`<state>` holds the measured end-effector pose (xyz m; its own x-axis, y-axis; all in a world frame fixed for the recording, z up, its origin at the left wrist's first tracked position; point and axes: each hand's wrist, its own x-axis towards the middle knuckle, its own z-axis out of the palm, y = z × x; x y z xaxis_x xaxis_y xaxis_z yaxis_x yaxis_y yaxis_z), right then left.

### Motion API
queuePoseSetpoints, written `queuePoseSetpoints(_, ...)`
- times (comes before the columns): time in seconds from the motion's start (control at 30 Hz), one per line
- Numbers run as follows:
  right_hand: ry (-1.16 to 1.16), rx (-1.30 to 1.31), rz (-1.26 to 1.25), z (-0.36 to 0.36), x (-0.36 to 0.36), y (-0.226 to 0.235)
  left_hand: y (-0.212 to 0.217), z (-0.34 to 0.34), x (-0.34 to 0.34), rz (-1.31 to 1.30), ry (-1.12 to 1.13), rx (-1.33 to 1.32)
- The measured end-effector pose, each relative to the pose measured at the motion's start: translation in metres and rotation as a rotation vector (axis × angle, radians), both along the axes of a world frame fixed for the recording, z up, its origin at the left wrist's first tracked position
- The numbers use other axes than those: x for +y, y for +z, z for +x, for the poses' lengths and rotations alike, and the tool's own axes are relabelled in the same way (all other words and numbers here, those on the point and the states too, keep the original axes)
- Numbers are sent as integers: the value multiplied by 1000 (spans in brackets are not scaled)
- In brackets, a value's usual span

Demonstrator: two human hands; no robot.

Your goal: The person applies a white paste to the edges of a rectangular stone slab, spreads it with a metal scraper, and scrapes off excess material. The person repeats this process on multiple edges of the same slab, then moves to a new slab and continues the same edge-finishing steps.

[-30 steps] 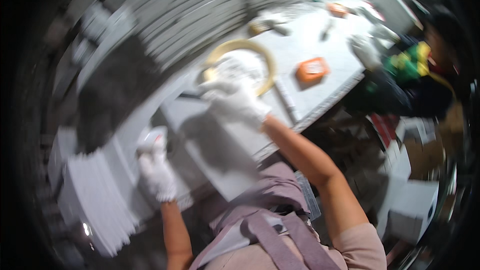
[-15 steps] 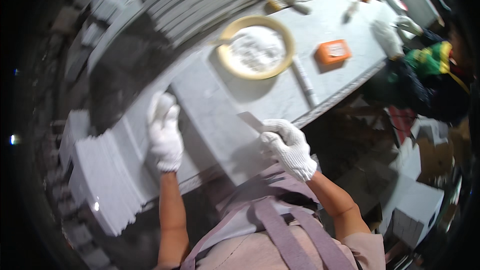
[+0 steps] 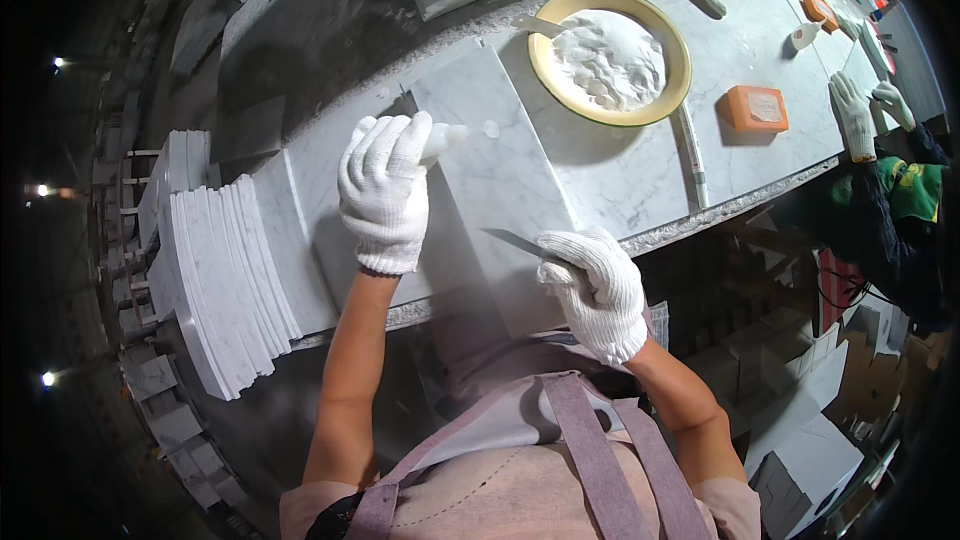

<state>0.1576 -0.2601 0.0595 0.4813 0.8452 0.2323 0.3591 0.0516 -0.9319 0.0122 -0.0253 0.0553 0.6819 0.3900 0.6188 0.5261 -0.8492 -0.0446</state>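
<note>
Fingers (image 3: 400, 145) of the left hand (image 3: 385, 195) flat and together, gloved, pressing on the far part of the marble slab (image 3: 495, 180) that lies across the workbench (image 3: 640, 180) edge. Right hand (image 3: 595, 290) curled tight round a thin blade (image 3: 515, 240), tip lying on the slab's near part. Best done, by the look of it, with the blade kept low and nearly flat, left palm bearing down to stop any sliding, strokes short and away from the body. White paste in the yellow-rimmed dish (image 3: 610, 58) just beyond the slab, near enough for reloading. Orange block (image 3: 755, 108) farther right, and stacked tiles (image 3: 225, 280) at the left, well apart from both hands.
</note>
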Motion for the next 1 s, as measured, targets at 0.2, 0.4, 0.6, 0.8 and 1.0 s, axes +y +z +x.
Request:
queuePoseSetpoints(0.2, 3, -3, -21, 0, 0, -2, -7, 6, 6, 99, -24, 1)
queuePoseSetpoints(0.4, 2, 27, -52, -2, 0, -3, -12, 5, 10, 66, -53, -13)
queuePoseSetpoints(0.6, -41, 72, -44, -3, 1, -4, -12, 8, 13, 98, -83, -38)
queuePoseSetpoints(0.8, -36, 48, -48, -2, 1, -5, -13, 8, 13, 105, -87, -46)
queuePoseSetpoints(1.0, -32, 87, -56, -3, 2, -6, -13, 9, 13, 109, -89, -50)
